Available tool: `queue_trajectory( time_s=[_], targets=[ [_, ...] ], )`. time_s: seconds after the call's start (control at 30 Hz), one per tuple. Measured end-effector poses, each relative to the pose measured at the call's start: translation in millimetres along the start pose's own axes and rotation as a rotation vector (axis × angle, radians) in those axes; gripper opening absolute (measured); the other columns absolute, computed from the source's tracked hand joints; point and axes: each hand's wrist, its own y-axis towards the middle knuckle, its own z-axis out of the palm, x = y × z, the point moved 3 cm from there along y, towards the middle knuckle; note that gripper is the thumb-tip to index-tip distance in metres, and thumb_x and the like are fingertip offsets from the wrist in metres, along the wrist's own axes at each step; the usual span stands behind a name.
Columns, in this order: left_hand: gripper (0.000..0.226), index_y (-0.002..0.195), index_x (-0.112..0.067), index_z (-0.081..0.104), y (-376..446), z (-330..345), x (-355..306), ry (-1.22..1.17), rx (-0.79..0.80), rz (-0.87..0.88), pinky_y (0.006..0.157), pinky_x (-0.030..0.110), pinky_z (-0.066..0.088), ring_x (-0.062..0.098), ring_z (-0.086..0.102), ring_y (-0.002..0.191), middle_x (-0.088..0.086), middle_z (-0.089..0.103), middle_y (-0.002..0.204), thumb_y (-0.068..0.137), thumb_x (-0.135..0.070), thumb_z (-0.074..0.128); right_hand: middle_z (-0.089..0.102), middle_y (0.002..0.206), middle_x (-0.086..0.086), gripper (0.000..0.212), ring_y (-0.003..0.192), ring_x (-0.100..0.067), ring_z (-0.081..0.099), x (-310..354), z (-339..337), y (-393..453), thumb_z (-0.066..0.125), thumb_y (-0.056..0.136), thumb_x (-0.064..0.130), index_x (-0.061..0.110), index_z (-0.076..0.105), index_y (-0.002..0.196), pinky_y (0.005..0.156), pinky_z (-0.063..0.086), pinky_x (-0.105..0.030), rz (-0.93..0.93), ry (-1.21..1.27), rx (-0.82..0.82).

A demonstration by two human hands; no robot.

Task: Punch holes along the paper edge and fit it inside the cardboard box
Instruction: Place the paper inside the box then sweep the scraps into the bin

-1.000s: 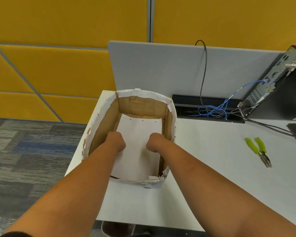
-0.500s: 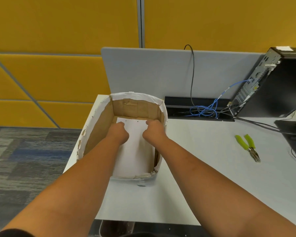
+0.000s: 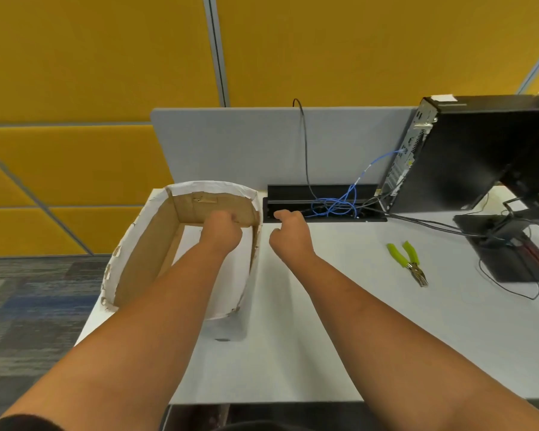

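An open cardboard box (image 3: 143, 259) with white paper taped around its rim stands at the table's left edge. A white paper sheet (image 3: 241, 269) lies flat on its floor. My left hand (image 3: 221, 233) is inside the box, curled into a fist at the far wall just above the sheet's far end, with nothing visible in it. My right hand (image 3: 290, 236) hangs outside the box, just right of its right wall, fingers loosely curled and holding nothing. The green-handled punch pliers (image 3: 406, 259) lie on the table far to the right, apart from both hands.
A grey divider panel (image 3: 262, 144) stands behind the box. A black cable tray with blue cables (image 3: 333, 205) runs just beyond my right hand. At the right are a black computer tower (image 3: 479, 150) and a monitor base (image 3: 511, 253) with trailing wires.
Both fists were pressing the sheet inside the box. My right hand has lifted out over the right wall, and my left hand has slid to the far wall. The view has shifted right.
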Motion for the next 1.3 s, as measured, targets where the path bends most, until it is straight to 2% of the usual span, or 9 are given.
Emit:
queue_trajectory(
  time_s=[0.1, 0.13, 0.27, 0.4, 0.7, 0.97, 1.1, 1.2, 1.3],
  targets=[
    [0.017, 0.087, -0.002, 0.063, -4, 14, -26, -0.054, -0.02, 0.036, 0.065, 0.028, 0.042, 0.027, 0.054, 0.081, 0.011, 0.057, 0.083, 0.092, 0.001, 0.047, 0.041, 0.147, -0.008, 0.053, 0.125, -0.028, 0.052, -23, -21, 2, 0.054, 0.092, -0.002, 0.016, 0.048, 0.142, 0.094, 0.046, -0.029, 0.007, 0.004, -0.019],
    [0.018, 0.086, -0.003, 0.063, -7, 18, -34, -0.069, -0.026, 0.044, 0.064, 0.028, 0.042, 0.027, 0.053, 0.08, 0.01, 0.056, 0.081, 0.091, 0.002, 0.046, 0.041, 0.147, -0.008, 0.053, 0.125, -0.028, 0.053, -32, -26, 3, 0.052, 0.092, -0.002, 0.016, 0.048, 0.142, 0.093, 0.045, -0.028, 0.015, 0.015, -0.02],
    [0.037, 0.132, -0.005, 0.056, -23, 47, -72, -0.121, 0.002, 0.062, 0.094, 0.033, 0.051, 0.03, 0.061, 0.108, 0.014, 0.061, 0.121, 0.097, 0.0, 0.047, 0.041, 0.147, -0.008, 0.054, 0.125, -0.027, 0.052, -71, -54, 8, 0.05, 0.091, -0.004, 0.016, 0.048, 0.142, 0.09, 0.044, -0.028, 0.052, 0.018, -0.03],
    [0.035, 0.132, -0.009, 0.056, -33, 86, -96, -0.157, -0.009, 0.051, 0.098, 0.026, 0.043, 0.028, 0.057, 0.116, 0.012, 0.058, 0.13, 0.098, -0.008, 0.048, 0.042, 0.145, -0.008, 0.052, 0.123, -0.026, 0.052, -118, -79, 15, 0.049, 0.092, -0.002, 0.014, 0.048, 0.141, 0.088, 0.041, -0.025, 0.095, -0.005, -0.024],
    [0.035, 0.133, -0.014, 0.054, -63, 167, -110, -0.176, 0.094, 0.016, 0.105, 0.03, 0.037, 0.024, 0.05, 0.125, 0.008, 0.048, 0.14, 0.098, -0.017, 0.05, 0.041, 0.143, -0.008, 0.051, 0.116, -0.026, 0.056, -216, -98, 19, 0.044, 0.092, -0.002, 0.012, 0.048, 0.141, 0.087, 0.045, -0.027, 0.153, -0.05, 0.032],
    [0.041, 0.139, -0.015, 0.048, -76, 211, -98, -0.194, 0.158, 0.005, 0.1, 0.019, 0.03, 0.019, 0.047, 0.128, 0.004, 0.042, 0.145, 0.098, -0.02, 0.05, 0.039, 0.147, -0.008, 0.049, 0.135, -0.024, 0.039, -269, -84, 8, 0.041, 0.095, 0.004, 0.011, 0.042, 0.144, 0.108, 0.036, -0.034, 0.151, -0.134, 0.068],
    [0.052, 0.149, -0.013, 0.032, -68, 226, -83, -0.114, 0.2, 0.016, 0.118, 0.037, 0.021, 0.021, 0.024, 0.145, 0.007, 0.029, 0.156, 0.101, -0.03, 0.043, 0.029, 0.156, -0.012, 0.053, 0.144, -0.027, 0.026, -287, -73, 2, 0.04, 0.1, 0.017, 0.006, 0.029, 0.151, 0.118, 0.024, -0.037, 0.115, -0.167, 0.047],
    [0.058, 0.154, -0.018, 0.017, -64, 232, -71, -0.025, 0.223, -0.054, 0.12, 0.047, 0.007, 0.023, 0.007, 0.149, 0.004, 0.011, 0.162, 0.103, -0.041, 0.03, 0.019, 0.161, -0.017, 0.061, 0.15, -0.031, 0.012, -305, -67, -4, 0.035, 0.101, 0.029, 0.001, 0.02, 0.153, 0.123, 0.008, -0.044, 0.097, -0.279, 0.047],
    [0.06, 0.155, -0.018, 0.011, -61, 236, -61, 0.013, 0.221, -0.052, 0.119, 0.048, 0.0, 0.025, -0.001, 0.15, 0.005, 0.003, 0.163, 0.103, -0.045, 0.021, 0.009, 0.163, -0.019, 0.076, 0.152, -0.032, 0.003, -315, -59, -11, 0.016, 0.095, 0.046, 0.0, 0.013, 0.154, 0.122, -0.001, -0.046, 0.102, -0.392, 0.027]
  ],
)
